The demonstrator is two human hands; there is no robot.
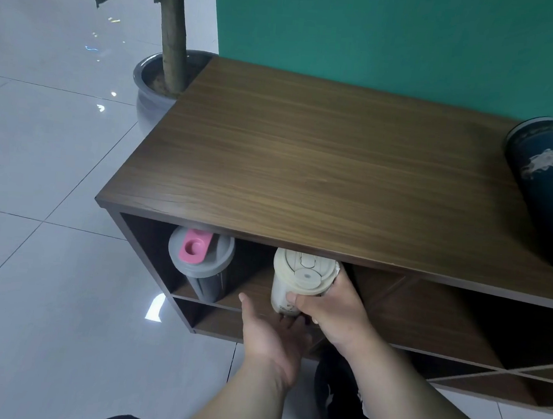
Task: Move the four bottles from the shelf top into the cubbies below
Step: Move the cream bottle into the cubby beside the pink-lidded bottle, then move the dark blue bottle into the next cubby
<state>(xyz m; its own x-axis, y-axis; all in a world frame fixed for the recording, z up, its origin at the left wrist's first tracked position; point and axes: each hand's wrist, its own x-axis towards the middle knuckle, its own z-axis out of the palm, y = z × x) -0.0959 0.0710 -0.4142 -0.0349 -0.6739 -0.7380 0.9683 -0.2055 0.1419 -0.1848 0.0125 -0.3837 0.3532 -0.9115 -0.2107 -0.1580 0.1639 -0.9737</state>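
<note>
A cream bottle (300, 274) stands upright at the mouth of the upper left cubby, and my right hand (333, 308) grips its side just below the lid. Under the bottle's base is my left hand (275, 335), palm up with fingers apart; whether it touches the base I cannot tell. A grey bottle with a pink lid flap (199, 263) stands in the same cubby, further left. On the brown wooden shelf top (305, 158) a dark blue bottle (549, 188) with scuffed paint stands at the far right, partly cut off by the frame.
A potted plant in a grey pot (152, 84) stands on the tiled floor beside the shelf's far left corner. A green wall (381, 35) backs the shelf. More cubbies with slanted dividers (458, 322) lie to the right and below.
</note>
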